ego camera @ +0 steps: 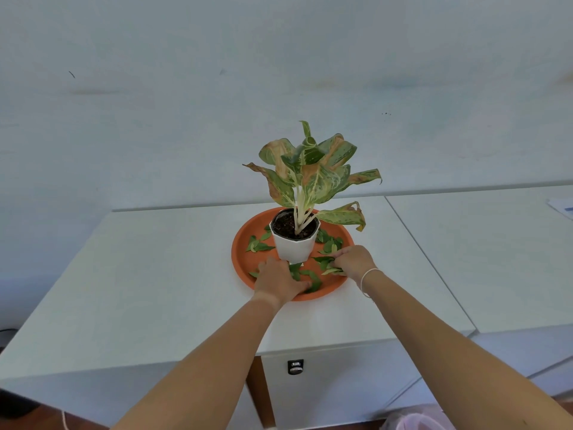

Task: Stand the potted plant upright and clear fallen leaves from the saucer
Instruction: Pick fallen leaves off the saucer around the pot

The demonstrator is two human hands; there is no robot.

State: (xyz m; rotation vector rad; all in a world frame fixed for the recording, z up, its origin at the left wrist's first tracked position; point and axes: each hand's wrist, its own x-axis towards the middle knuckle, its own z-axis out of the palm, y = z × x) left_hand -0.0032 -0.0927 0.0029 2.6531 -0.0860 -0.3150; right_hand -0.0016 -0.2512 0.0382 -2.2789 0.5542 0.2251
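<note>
The plant (310,175) stands upright in its white pot (293,248), which sits toward the back of the orange saucer (242,262) on the white table (155,259). So the step in hand is clearing the leaves.

The right hand (353,260) pinches a small bunch of loose leaves (328,265) at the saucer's right front. The left hand (279,280) lies spread and flat on the front of the saucer, fingers on more leaves; whether it grips any I cannot tell.

To do this well, I would sweep the leaves toward the front into one pile, lift them together, and keep wrists clear of the pot so it does not tip.

Counted: one plant, one pot, one saucer, two hands. Loose leaves lie in about four clusters, perhaps fifteen to twenty in all, though overlaps blur the count.
</note>
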